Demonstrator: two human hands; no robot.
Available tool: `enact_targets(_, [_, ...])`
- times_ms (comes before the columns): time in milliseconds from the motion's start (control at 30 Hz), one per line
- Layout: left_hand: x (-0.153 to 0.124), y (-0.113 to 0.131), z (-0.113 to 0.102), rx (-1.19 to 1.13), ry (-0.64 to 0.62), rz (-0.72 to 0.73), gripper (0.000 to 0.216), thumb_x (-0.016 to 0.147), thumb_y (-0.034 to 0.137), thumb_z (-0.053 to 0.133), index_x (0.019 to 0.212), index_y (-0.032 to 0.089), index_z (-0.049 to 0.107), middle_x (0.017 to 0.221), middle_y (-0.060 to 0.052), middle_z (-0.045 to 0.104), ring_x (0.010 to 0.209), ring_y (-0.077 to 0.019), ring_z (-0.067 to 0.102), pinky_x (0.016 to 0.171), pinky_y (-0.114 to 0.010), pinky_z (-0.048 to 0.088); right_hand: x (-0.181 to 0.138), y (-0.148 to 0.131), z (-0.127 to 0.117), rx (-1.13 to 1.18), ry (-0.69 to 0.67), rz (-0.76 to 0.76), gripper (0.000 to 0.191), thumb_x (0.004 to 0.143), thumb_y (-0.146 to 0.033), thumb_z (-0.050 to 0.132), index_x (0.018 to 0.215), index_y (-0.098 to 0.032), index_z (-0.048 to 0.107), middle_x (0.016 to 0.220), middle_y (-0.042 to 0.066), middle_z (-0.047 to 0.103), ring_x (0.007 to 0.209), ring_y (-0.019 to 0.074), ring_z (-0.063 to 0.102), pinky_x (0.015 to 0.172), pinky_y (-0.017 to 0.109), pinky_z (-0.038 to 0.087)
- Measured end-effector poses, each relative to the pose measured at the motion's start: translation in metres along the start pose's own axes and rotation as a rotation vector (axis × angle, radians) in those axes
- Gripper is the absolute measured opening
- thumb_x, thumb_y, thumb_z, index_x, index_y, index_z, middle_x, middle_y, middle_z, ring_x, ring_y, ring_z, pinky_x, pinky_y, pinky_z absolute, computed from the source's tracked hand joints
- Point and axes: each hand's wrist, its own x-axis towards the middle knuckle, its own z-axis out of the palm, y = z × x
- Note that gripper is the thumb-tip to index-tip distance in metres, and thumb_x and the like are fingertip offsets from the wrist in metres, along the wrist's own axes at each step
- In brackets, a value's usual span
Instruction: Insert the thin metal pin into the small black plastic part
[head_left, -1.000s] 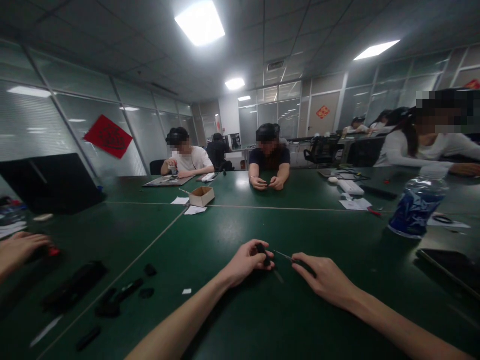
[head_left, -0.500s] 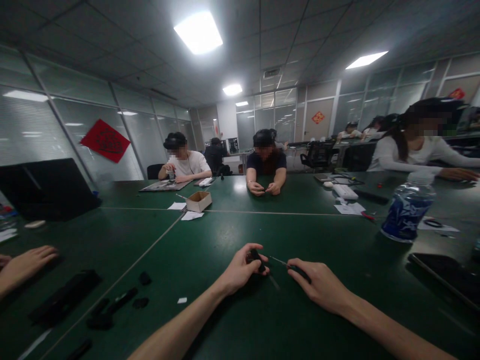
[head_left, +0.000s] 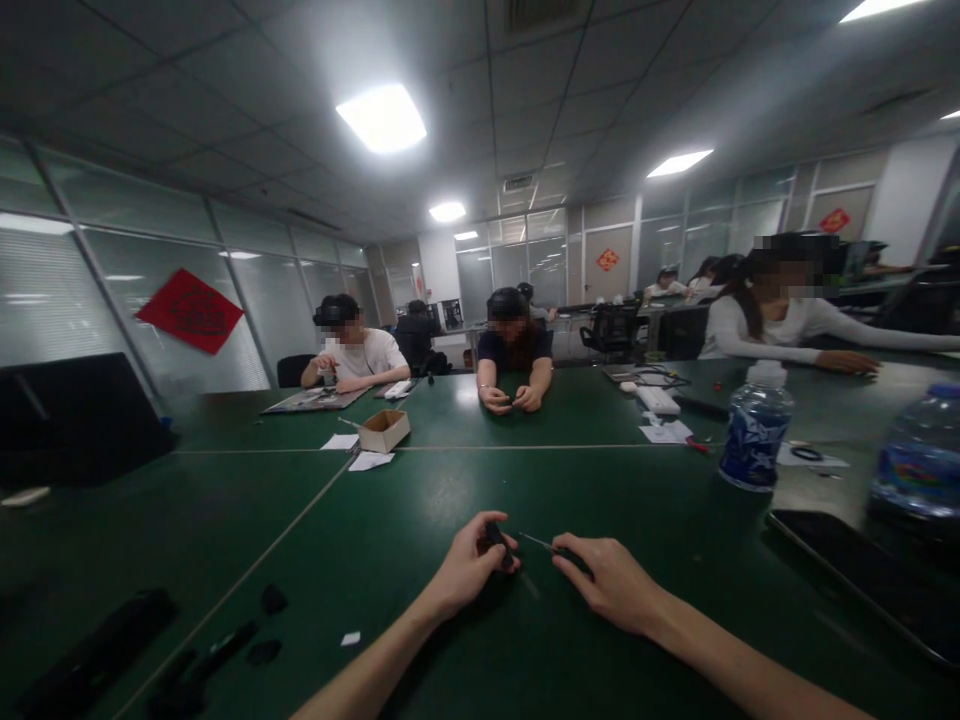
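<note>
Pinching blk part [head_left: 495, 541], left hand [head_left: 466, 568], thin tool [head_left: 535, 541], right hand [head_left: 607, 592]

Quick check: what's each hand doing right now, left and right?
Left hand: closed on a small black part.
Right hand: closed on a thin metal tool, tip toward the part.

I sit at a wide dark-green table [head_left: 225, 500] made of joined sections. Frosted glass partition walls [head_left: 285, 290] line the left and far sides of the room. A red diamond paper decoration [head_left: 189, 310] hangs on the left glass, and a smaller one [head_left: 607, 260] on the far wall. Square light panels [head_left: 381, 117] glow in a grey tiled ceiling [head_left: 562, 90]. A black office chair [head_left: 611, 328] stands beyond the table.
</note>
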Motion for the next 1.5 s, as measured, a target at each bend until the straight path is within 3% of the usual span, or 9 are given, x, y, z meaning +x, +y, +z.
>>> enact_targets(700, [0.001, -0.005, -0.002, -0.006, 0.005, 0.009, 0.038, 0.079, 0.021, 0.055, 0.114, 0.015, 0.044, 0.096, -0.007, 0.06, 0.079, -0.0154, 0.063, 0.075, -0.032, 0.048, 0.001, 0.001, 0.001, 0.015, -0.003, -0.009, 0.03, 0.094, -0.037, 0.036, 0.106, -0.02, 0.058, 0.092, 0.005, 0.066, 0.08, 0.0179, 0.063, 0.07, 0.029, 0.048])
enact_targets(1167, [0.002, -0.003, -0.002, -0.032, 0.024, -0.033, 0.054, 0.072, 0.04, 0.066, 0.114, 0.013, 0.046, 0.079, -0.003, 0.061, 0.062, -0.0122, 0.059, 0.058, -0.025, 0.042, 0.001, 0.006, 0.006, 0.03, -0.01, -0.022, 0.032, 0.092, -0.039, 0.036, 0.106, -0.02, 0.058, 0.09, 0.006, 0.067, 0.077, 0.0183, 0.064, 0.069, 0.029, 0.049])
enact_targets(1500, [0.001, 0.001, -0.004, -0.233, 0.054, -0.056, 0.057, 0.071, 0.041, 0.07, 0.118, 0.017, 0.047, 0.079, -0.002, 0.059, 0.06, -0.0101, 0.058, 0.057, -0.023, 0.04, 0.001, 0.009, 0.007, -0.004, -0.004, -0.025, 0.033, 0.092, -0.039, 0.035, 0.108, -0.019, 0.057, 0.093, 0.007, 0.067, 0.081, 0.0201, 0.064, 0.072, 0.031, 0.049])
